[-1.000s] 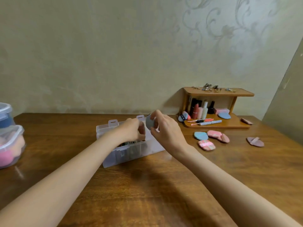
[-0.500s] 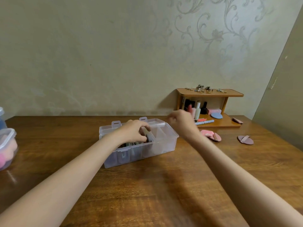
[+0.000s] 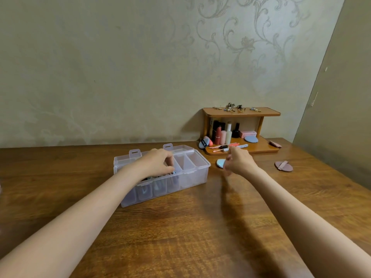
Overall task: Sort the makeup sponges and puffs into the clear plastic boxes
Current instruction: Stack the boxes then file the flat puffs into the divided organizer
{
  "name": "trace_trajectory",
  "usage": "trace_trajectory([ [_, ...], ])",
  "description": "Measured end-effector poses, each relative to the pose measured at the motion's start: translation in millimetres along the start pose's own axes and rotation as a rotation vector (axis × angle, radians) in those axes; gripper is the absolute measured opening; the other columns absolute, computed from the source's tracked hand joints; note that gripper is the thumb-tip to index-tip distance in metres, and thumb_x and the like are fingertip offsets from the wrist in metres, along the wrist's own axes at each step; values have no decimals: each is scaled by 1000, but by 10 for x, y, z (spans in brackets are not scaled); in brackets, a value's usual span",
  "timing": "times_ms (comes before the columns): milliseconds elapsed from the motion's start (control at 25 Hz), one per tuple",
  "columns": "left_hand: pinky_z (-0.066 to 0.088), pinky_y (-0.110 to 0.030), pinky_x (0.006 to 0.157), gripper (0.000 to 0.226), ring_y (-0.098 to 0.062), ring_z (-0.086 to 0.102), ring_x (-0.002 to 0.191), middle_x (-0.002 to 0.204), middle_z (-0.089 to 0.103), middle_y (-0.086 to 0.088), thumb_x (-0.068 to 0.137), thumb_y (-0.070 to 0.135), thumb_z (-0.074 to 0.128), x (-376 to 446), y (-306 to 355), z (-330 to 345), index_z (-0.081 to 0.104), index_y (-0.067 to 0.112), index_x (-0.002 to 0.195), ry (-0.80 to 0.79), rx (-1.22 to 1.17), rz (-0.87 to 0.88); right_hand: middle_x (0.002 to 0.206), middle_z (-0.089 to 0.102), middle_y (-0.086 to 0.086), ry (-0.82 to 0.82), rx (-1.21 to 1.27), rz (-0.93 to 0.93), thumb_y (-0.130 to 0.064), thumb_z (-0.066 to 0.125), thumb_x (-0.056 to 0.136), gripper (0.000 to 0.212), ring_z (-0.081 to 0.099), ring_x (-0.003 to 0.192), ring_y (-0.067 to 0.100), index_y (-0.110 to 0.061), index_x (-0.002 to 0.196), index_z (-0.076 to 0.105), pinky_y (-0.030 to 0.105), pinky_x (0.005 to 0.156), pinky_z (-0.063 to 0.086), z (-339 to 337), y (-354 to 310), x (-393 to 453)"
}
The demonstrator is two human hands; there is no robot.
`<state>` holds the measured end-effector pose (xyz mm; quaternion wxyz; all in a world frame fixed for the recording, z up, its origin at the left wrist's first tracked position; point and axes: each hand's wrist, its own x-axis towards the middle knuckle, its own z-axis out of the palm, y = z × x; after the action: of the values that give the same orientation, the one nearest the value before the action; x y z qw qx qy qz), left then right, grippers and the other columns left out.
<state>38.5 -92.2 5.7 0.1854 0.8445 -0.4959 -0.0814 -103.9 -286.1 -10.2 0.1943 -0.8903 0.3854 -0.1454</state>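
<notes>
A clear plastic box point(image 3: 195, 178) with several compartments stands mid-table. The left compartments hold upright puffs and the two right ones look bare. My left hand point(image 3: 158, 163) reaches into a middle compartment, its fingers pinched on a grey-blue puff that is mostly hidden. My right hand point(image 3: 240, 162) hovers right of the box with fingers loosely curled down and nothing seen in them. It sits just beside a light blue puff point(image 3: 220, 163) and hides the puffs behind it. A pink puff point(image 3: 283, 166) lies farther right.
A small wooden shelf point(image 3: 241, 112) stands against the wall with cosmetics bottles point(image 3: 222, 135), a blue puff point(image 3: 251, 139) and pens. Another blue puff point(image 3: 203, 143) leans at its left end. A pink puff point(image 3: 275, 143) lies at its right.
The grey-blue puff went from between both hands into the left hand, which lowered it into the box. My right hand swung right to the loose puffs. The view shifted and the tubs at left left the frame.
</notes>
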Motion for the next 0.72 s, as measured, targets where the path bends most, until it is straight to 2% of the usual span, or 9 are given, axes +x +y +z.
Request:
trace_trajectory([
  [120, 47, -25, 81, 12, -15, 61, 100, 106, 68, -4, 88, 17, 58, 15, 8, 6, 65, 14, 97, 10, 8, 3, 101, 63, 12, 229, 253, -256, -11, 59, 88, 25, 60, 92, 24, -4, 110, 48, 31, 82, 52, -131, -325, -110],
  [200, 50, -29, 87, 20, -18, 61, 103, 110, 67, -6, 90, 18, 57, 28, 23, 13, 64, 11, 107, 18, -8, -17, 92, 62, 7, 271, 251, -420, -16, 58, 91, 20, 58, 84, 18, -3, 104, 51, 14, 81, 47, -102, -580, -241],
  [240, 50, -30, 89, 22, -19, 61, 105, 112, 66, -7, 90, 19, 57, 18, 28, 6, 63, 10, 110, 31, -9, -26, 91, 61, 5, 245, 223, -480, -17, 57, 91, 18, 57, 82, 17, -3, 100, 53, 11, 80, 46, -19, -674, -282],
  [320, 49, -30, 90, 23, -19, 59, 107, 116, 64, -6, 91, 19, 55, -2, 36, -25, 61, 12, 112, 92, 5, -21, 94, 63, 8, 172, 109, -555, -18, 56, 91, 13, 59, 83, 21, -5, 93, 55, 25, 77, 52, 199, -778, -325],
  [400, 45, -28, 93, 25, -17, 57, 111, 120, 63, -3, 91, 17, 53, -21, 44, -78, 60, 14, 115, 161, 17, 16, 95, 65, 10, 127, 26, -568, -18, 57, 90, 12, 60, 84, 23, -6, 89, 58, 35, 75, 53, 353, -799, -321],
  [480, 41, -26, 95, 29, -15, 55, 114, 121, 62, 1, 90, 14, 52, -28, 72, -122, 58, 14, 119, 158, 9, 64, 97, 66, 10, 109, 43, -521, -14, 55, 90, 12, 62, 87, 25, -5, 92, 62, 36, 77, 54, 407, -809, -294],
  [560, 43, -28, 96, 33, -15, 56, 112, 117, 64, 3, 88, 12, 52, -3, 103, -119, 55, 16, 120, 86, -23, 84, 100, 68, 11, 64, 46, -487, -10, 51, 91, 18, 64, 88, 24, -4, 99, 65, 36, 80, 55, 386, -856, -292],
  [680, 48, -27, 81, 30, -16, 58, 100, 106, 67, 3, 87, 13, 52, 67, 154, -104, 52, 21, 116, -53, -8, 89, 99, 71, 12, -88, 106, -455, -8, 47, 93, 22, 63, 81, 17, -1, 103, 65, 28, 79, 53, 211, -832, -239],
  [720, 48, -26, 79, 28, -15, 57, 98, 105, 66, 3, 87, 13, 52, 95, 169, -104, 54, 23, 113, -88, 37, 108, 99, 71, 13, -89, 147, -429, -8, 46, 94, 22, 61, 77, 13, -1, 104, 65, 24, 79, 50, 119, -776, -200],
])
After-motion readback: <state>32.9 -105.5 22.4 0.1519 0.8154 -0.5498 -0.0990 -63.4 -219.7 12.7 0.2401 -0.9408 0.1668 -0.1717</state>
